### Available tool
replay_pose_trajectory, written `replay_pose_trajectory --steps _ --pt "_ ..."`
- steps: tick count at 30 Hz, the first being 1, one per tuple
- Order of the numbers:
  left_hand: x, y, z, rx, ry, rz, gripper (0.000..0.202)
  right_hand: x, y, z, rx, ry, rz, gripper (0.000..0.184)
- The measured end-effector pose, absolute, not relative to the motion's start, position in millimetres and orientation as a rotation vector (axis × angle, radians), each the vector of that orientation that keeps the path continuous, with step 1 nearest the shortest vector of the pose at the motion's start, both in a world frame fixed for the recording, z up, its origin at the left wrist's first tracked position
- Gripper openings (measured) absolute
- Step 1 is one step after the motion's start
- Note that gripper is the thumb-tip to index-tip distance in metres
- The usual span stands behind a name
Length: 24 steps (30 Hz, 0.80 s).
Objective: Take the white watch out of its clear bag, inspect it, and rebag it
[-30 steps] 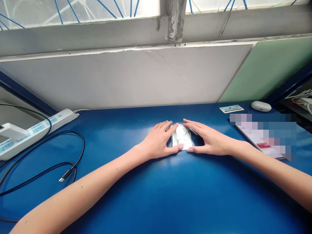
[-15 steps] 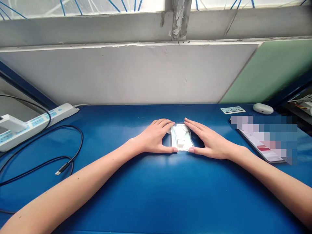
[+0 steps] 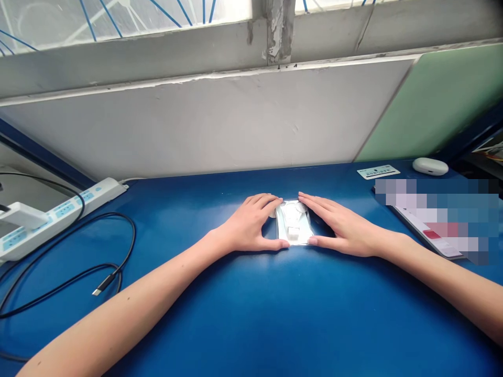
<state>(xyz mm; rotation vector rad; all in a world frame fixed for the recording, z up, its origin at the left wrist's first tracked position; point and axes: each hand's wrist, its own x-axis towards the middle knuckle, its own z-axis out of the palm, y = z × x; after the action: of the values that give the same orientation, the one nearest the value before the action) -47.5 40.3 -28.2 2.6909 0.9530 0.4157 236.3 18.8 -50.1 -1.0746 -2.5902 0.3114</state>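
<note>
A small clear plastic packet (image 3: 293, 223) with white parts inside lies flat on the blue table (image 3: 251, 314). My left hand (image 3: 251, 226) rests at its left edge, fingers curved over the far corner and thumb at the near corner. My right hand (image 3: 341, 226) mirrors it on the right edge, fingers stretched along the far side and thumb touching the near corner. Both hands frame and touch the packet's edges without lifting it.
A white power strip (image 3: 51, 220) lies at the left with a black USB cable (image 3: 78, 262) looped beside it. At the right are a white earbud case (image 3: 429, 166), a small label card (image 3: 378, 172) and a blurred flat item (image 3: 436, 220). A white wall panel stands behind.
My left fingers have drawn back off the packet's top to its left edge, showing more of it. The view has shifted slightly.
</note>
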Motion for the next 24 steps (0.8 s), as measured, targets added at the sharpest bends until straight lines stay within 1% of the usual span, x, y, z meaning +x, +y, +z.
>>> replay_pose_trajectory --steps 7,11,15,24 --pt "-48.0 39.6 -29.1 2.684 0.962 0.411 0.095 238.0 19.7 -50.3 -1.117 -2.579 0.370 0.089" --pt "-47.6 39.3 -28.0 2.679 0.982 0.387 0.096 240.6 20.8 -51.6 -1.119 -2.537 0.430 0.082" --pt "-46.7 39.6 -27.1 2.691 0.982 0.370 0.096 240.0 21.0 -49.9 -1.115 -2.534 0.430 0.078" --pt "-46.5 39.5 -26.3 2.700 1.015 0.324 0.096 238.7 21.0 -46.8 -1.129 -2.543 0.424 0.076"
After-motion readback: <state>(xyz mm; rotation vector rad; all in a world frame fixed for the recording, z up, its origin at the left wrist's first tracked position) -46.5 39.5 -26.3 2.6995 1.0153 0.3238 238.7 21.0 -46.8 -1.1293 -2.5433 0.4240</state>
